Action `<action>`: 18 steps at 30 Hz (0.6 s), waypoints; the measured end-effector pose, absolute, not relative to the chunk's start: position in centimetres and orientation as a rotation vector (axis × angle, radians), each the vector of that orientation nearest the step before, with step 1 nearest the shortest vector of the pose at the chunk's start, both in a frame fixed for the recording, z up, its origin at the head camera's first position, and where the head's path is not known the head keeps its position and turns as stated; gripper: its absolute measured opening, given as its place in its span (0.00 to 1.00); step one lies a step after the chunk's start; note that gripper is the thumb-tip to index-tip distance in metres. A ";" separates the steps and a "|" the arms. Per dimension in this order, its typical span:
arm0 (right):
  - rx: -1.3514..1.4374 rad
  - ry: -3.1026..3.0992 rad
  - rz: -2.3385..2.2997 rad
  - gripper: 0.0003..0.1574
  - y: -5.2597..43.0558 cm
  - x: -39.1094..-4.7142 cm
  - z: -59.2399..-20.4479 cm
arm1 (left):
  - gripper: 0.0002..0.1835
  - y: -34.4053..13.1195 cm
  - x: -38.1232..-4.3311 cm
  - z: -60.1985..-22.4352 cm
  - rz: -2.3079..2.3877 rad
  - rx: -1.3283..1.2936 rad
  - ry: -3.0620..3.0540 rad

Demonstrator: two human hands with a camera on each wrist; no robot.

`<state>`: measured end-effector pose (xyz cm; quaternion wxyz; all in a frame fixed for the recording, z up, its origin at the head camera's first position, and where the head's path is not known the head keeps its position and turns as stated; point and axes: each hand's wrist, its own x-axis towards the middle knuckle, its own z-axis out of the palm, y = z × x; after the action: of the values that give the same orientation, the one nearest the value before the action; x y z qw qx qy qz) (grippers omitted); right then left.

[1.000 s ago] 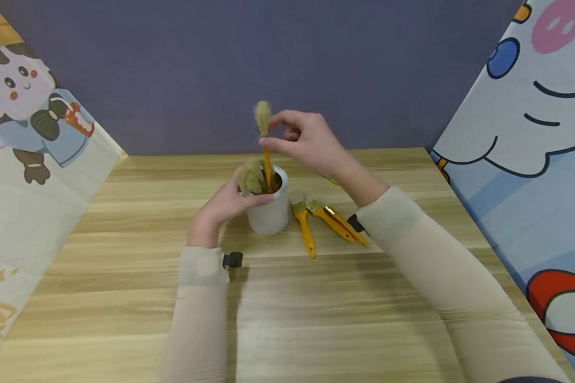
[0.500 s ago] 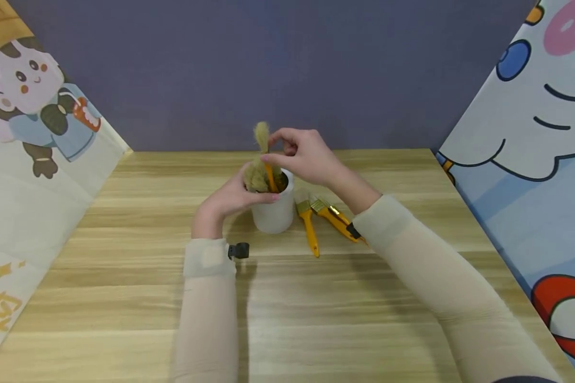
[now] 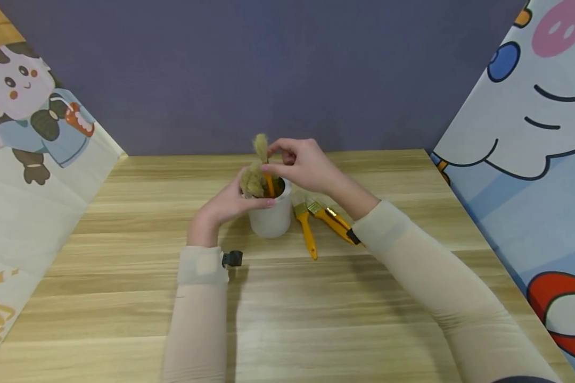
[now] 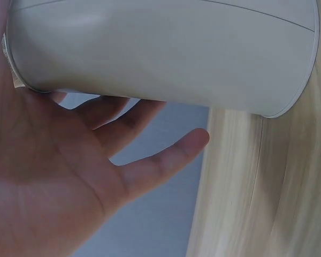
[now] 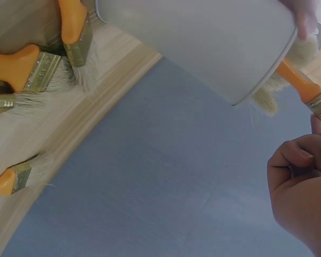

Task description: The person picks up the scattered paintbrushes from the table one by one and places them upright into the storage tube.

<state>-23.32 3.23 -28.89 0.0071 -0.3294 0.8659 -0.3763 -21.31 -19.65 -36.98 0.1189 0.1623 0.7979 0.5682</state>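
A white cylindrical container [image 3: 270, 219] stands on the wood-patterned tabletop [image 3: 287, 330], toward its far side. The left hand [image 3: 225, 205] grips it from the left near the top, thumb along the near rim and other fingers behind; in the left wrist view the little finger sticks out, clear of the wall. The right hand [image 3: 306, 165] pinches a paintbrush [image 5: 299, 80] between thumb and forefinger close to its metal band, bristles up, the orange handle reaching down into the container's mouth. Beside it, more pale bristles [image 3: 252, 182] rise above the rim on the left (how many brushes they belong to is hard to say, as they overlap)

Just right of the container, three orange-handled brushes [image 3: 306, 229] lie on the tabletop, bristles toward the far side and handles toward the near side, two of them close together. The right wrist view shows a fourth brush [image 5: 8, 182] lying apart from these. Both arms wear pale sleeves [image 3: 201, 319], with a small black device [image 3: 232, 259] at each cuff. Beyond the tabletop rises a grey-purple wall [image 3: 249, 69], with cartoon-printed panels [image 3: 556, 122] at left and right
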 end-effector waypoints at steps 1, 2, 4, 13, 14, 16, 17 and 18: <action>-1.025 2.709 -1.172 0.23 3.3 -23.3 -29.0 | 0.49 -19.6 -21.3 -37.0 1.666 0.474 2.324; -1.019 2.709 -1.162 0.23 3.3 -23.3 -29.2 | 0.49 -19.6 -21.3 -37.0 1.674 0.475 2.313; -1.009 2.707 -1.144 0.23 3.4 -23.2 -29.6 | 0.48 -19.5 -21.4 -36.9 1.695 0.490 2.286; -1.035 2.726 -1.056 0.19 3.7 -22.9 -31.4 | 0.48 -19.3 -21.2 -36.9 1.696 0.471 2.289; -1.032 2.725 -1.060 0.19 3.7 -22.8 -31.4 | 0.49 -19.4 -21.2 -36.9 1.688 0.464 2.295; -1.024 2.724 -1.072 0.19 3.8 -22.7 -31.4 | 0.50 -19.4 -21.1 -36.9 1.668 0.439 2.315; -1.022 2.724 -1.078 0.19 3.8 -22.7 -31.3 | 0.51 -19.4 -21.0 -36.8 1.657 0.421 2.328; -1.022 2.721 -1.089 0.19 3.9 -22.7 -31.2 | 0.52 -19.4 -21.0 -36.9 1.645 0.413 2.335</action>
<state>-22.69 3.88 -31.20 0.0191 -0.3292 0.8765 -0.3508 -21.02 -19.42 -36.85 0.1277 0.1421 0.8024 0.5653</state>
